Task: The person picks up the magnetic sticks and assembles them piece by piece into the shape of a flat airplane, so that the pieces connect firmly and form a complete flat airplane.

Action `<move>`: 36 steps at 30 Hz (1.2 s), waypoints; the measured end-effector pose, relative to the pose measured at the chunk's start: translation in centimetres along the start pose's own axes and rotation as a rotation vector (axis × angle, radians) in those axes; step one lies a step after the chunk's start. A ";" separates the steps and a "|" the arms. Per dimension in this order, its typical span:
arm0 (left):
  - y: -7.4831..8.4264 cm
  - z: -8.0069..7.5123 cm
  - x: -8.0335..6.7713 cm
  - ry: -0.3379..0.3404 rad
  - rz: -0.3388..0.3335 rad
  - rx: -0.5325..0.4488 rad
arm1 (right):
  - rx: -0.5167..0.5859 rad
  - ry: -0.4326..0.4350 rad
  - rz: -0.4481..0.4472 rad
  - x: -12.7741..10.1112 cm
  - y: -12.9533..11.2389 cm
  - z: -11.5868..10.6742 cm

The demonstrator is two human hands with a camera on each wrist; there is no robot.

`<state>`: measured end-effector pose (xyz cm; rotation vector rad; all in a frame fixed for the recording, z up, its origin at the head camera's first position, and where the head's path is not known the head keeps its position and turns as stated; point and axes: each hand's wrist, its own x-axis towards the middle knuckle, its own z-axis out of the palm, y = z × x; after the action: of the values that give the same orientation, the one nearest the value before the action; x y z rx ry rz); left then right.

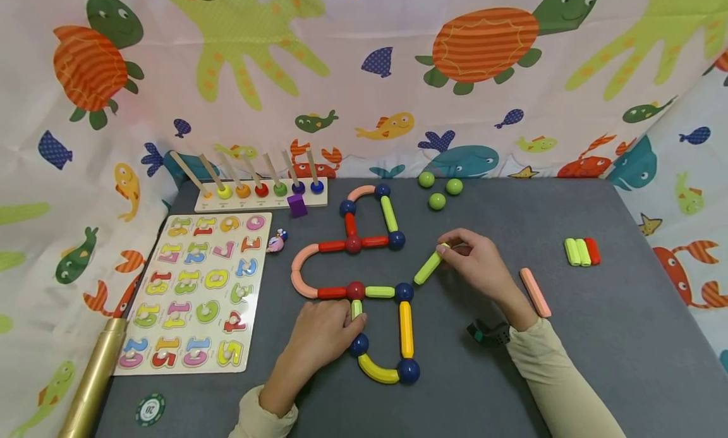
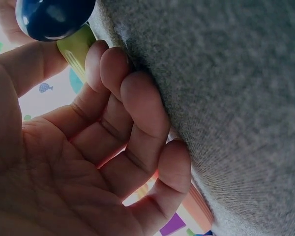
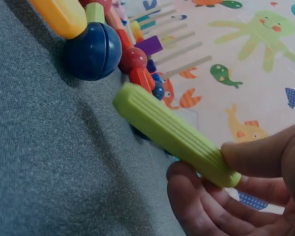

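Note:
My right hand (image 1: 474, 261) pinches one end of a light green ribbed rod (image 3: 174, 132) between thumb and fingers. The rod's free end slants toward a dark blue ball (image 1: 404, 292) in a figure of magnetic rods and balls on the table. My left hand (image 1: 324, 334) pinches another light green rod (image 1: 356, 308) within that figure, between a red ball (image 1: 355, 291) and a second blue ball (image 1: 359, 344). Thumb and fingertips flank this rod in the left wrist view. A yellow rod (image 1: 406, 329) and a curved yellow piece (image 1: 378, 370) complete the lower loop.
Left of the figure lies a number puzzle board (image 1: 196, 292), with a peg stacker (image 1: 261, 194) behind it. Three green balls (image 1: 436, 201) sit at the back. On the right are a pink rod (image 1: 535, 292), short rods (image 1: 581, 252) and a black strap (image 1: 488, 332).

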<state>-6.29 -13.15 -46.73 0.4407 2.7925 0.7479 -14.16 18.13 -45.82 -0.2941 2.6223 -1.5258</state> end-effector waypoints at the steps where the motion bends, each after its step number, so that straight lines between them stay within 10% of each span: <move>1: 0.0 0.0 0.0 -0.005 -0.003 -0.002 | 0.001 0.005 0.007 0.0 0.0 0.0; 26: 0.5 0.1 0.1 -0.018 -0.005 -0.004 | 0.336 0.096 0.189 -4.2 0.7 1.3; 36: 0.2 0.2 0.1 -0.004 0.000 0.012 | 0.255 -0.078 0.207 -6.3 1.3 -0.4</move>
<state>-6.31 -12.86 -46.79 0.4439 2.7951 0.7299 -8.25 20.43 -46.83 -0.0582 2.2835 -1.7117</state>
